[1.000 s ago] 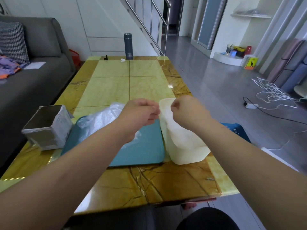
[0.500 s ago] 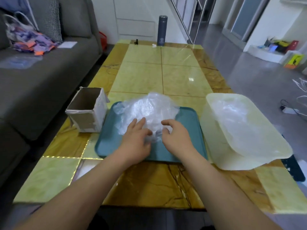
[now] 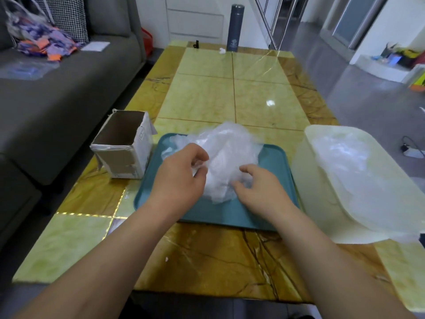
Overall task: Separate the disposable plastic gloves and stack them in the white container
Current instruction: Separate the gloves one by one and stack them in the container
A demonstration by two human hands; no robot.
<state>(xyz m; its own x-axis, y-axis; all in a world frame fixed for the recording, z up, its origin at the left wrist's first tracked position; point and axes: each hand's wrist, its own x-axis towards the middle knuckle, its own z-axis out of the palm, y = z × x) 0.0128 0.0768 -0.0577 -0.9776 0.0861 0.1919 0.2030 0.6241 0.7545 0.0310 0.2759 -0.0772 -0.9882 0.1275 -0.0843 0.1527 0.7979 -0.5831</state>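
A crumpled heap of clear plastic gloves (image 3: pixel 226 153) lies on a teal tray (image 3: pixel 232 215) in the middle of the table. My left hand (image 3: pixel 181 173) pinches a fold of glove film at the heap's left side. My right hand (image 3: pixel 262 185) has its fingers curled into the film at the heap's lower right. The white container (image 3: pixel 308 180) stands to the right of the tray, with clear gloves (image 3: pixel 354 166) lying inside it.
An open cardboard box (image 3: pixel 123 146) stands left of the tray. A dark flask (image 3: pixel 234 28) stands at the table's far end. A grey sofa (image 3: pixel 57 93) runs along the left. The table's right edge drops to a grey floor with cables.
Both hands came from above the white container to the heap on the tray. My left hand has since lifted and pinched a fold of film; the right dug in beside it.
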